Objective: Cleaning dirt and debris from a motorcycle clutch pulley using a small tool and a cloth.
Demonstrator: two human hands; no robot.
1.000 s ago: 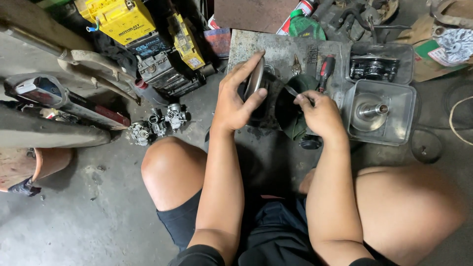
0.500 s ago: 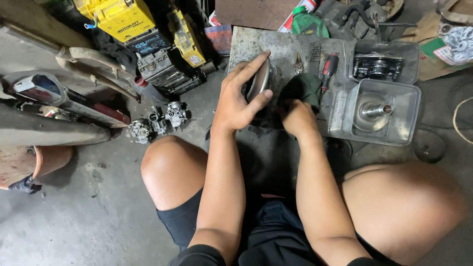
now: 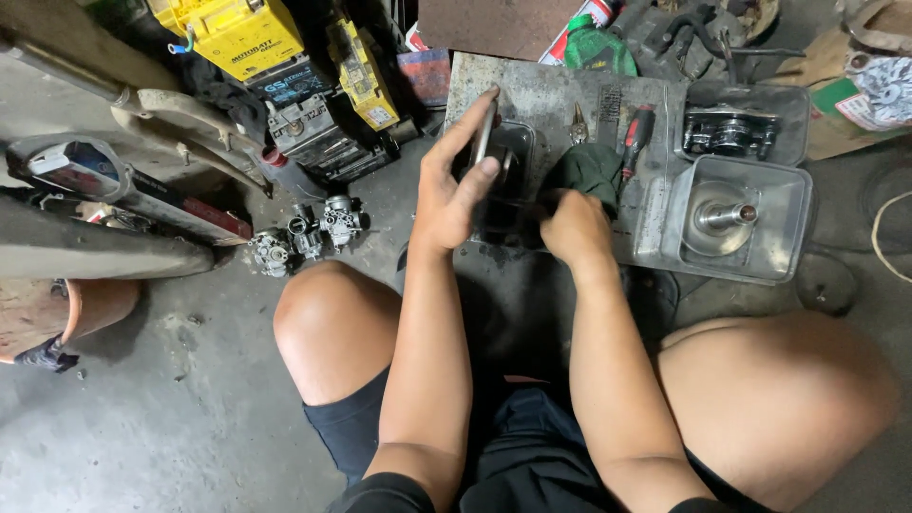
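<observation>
Left hand (image 3: 454, 195) grasping a flat metal part (image 3: 484, 133) upright, steady over the dark tray (image 3: 508, 152). Right hand (image 3: 573, 226) clenched on a dark rag (image 3: 591, 169), pressed close beside for wiping

Dim even light, soft shadows, sharp focus

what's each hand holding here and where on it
The left hand pinches a thin flat metal piece by its lower end, thumb against fingers. The right hand is closed over a dark part beside the green cloth; its exact grip is hidden.
</observation>
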